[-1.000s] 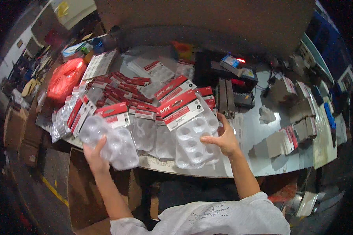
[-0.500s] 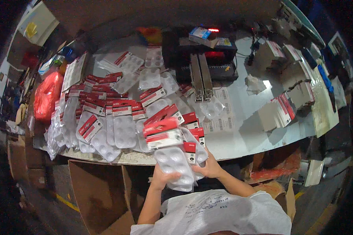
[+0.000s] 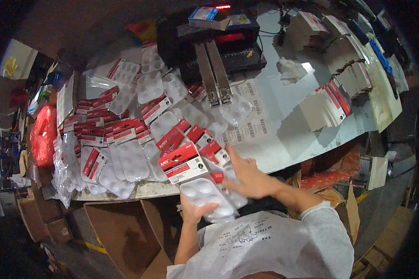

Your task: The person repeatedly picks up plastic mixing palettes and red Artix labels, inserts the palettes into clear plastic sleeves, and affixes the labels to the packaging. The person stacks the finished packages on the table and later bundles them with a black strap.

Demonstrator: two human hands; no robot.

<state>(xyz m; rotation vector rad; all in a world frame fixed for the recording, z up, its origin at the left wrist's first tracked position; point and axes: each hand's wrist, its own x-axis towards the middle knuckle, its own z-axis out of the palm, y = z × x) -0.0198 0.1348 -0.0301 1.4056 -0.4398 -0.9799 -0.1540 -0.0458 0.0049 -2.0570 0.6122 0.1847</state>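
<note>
Dim, bluish light falls unevenly: the bench (image 3: 284, 111) gleams palest at upper right, where card stacks throw dark shadows across it, while the left side sinks into gloom. Fisheye bending curves the bench edge, corners go black, and the hands (image 3: 249, 179) show slight motion blur

White short-sleeved shirt, dark printed drawing on chest.

Clear glossy plastic blister packs with red-and-white paper header cards (image 3: 191, 179): smooth, reflective. Grey counter (image 3: 284, 102): smooth, dull sheen, metal-like. Brown cardboard box (image 3: 125, 237): matt, rough. Red plastic bag (image 3: 43, 135): glossy, crinkled.
</note>
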